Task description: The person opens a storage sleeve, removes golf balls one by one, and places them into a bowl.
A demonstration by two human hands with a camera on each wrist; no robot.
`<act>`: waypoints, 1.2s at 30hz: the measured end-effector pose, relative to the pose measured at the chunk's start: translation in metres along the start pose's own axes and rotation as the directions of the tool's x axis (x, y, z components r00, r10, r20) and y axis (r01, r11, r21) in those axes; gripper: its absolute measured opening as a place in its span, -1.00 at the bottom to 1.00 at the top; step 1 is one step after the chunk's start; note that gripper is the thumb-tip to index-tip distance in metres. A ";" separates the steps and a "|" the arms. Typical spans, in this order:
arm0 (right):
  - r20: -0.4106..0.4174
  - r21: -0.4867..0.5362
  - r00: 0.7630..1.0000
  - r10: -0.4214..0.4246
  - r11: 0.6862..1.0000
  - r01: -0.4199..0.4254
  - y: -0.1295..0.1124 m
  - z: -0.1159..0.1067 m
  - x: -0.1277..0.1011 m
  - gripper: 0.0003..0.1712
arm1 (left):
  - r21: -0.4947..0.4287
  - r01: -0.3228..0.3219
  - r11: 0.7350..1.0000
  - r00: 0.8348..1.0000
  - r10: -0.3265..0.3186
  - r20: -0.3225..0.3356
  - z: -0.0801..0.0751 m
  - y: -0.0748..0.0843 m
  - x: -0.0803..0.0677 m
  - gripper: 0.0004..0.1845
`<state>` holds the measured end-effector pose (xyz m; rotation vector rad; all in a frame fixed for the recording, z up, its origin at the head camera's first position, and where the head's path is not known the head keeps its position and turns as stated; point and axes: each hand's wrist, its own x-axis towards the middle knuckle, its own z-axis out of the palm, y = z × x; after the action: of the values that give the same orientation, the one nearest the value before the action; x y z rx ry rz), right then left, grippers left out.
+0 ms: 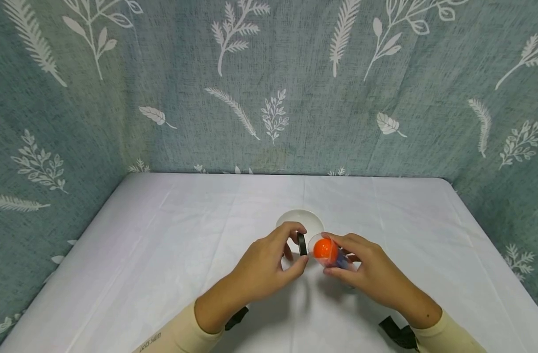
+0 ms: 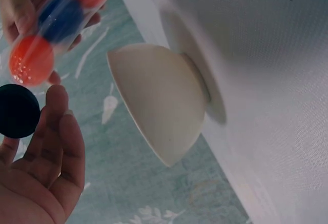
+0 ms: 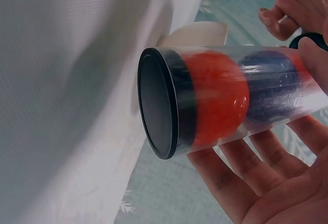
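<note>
1. The left hand (image 1: 262,267) pinches a round black cap (image 1: 302,243) between thumb and curled fingers, holding it edge-on just beside the open mouth of a tube; in the left wrist view the cap (image 2: 18,110) sits at the fingertips (image 2: 56,101).
2. The right hand (image 1: 368,272) is wrapped around a clear plastic tube (image 1: 328,254), fingers curled under it and thumb on top, holding it on its side just above the table with its open end facing the cap.
3. An orange ball (image 1: 325,249) fills the tube's open mouth. The left wrist view shows the tube (image 2: 61,24) holding an orange ball, then a blue ball (image 2: 60,16), then another orange one.
4. The right wrist view shows the tube's far end (image 3: 225,96) shut by a second black cap (image 3: 161,103), with an orange ball (image 3: 218,98) against it and a blue ball (image 3: 269,88) next in line; the fingers (image 3: 246,167) cradle the tube from below.
5. A white bowl (image 1: 300,221) stands upright on the table just behind both hands, near the cap and the tube's mouth.
6. The table is covered by a white cloth (image 1: 163,245), creased in squares.
7. A teal backdrop (image 1: 295,88) printed with white leaves closes in the table at the back and on both sides.
8. Both forearms wear cream sleeves (image 1: 176,336) with dark wrist straps.
</note>
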<state>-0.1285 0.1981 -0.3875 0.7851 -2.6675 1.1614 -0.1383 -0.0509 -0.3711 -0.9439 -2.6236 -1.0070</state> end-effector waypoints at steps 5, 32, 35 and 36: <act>0.000 0.000 1.000 0.019 1.000 -0.019 0.002 -0.002 0.000 -0.23 | 0.026 0.008 1.000 1.000 -0.009 0.030 0.002 -0.001 -0.001 -0.52; -0.071 -0.005 0.996 0.050 0.999 -0.050 0.011 -0.014 0.004 -0.27 | 0.020 0.014 1.000 0.972 -0.018 0.235 0.011 -0.002 -0.002 -0.49; -0.068 -0.007 0.996 0.057 0.998 -0.057 0.012 -0.015 0.004 -0.28 | 0.039 -0.006 0.999 0.965 -0.004 0.263 0.012 -0.001 -0.003 -0.48; -0.068 -0.007 0.996 0.059 0.998 -0.059 0.012 -0.015 0.004 -0.28 | 0.044 -0.016 0.999 0.961 0.003 0.276 0.013 -0.001 -0.003 -0.47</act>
<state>-0.1390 0.2144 -0.3834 0.6577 -2.6559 1.1661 -0.1357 -0.0443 -0.3824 -1.1604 -2.8479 -0.8639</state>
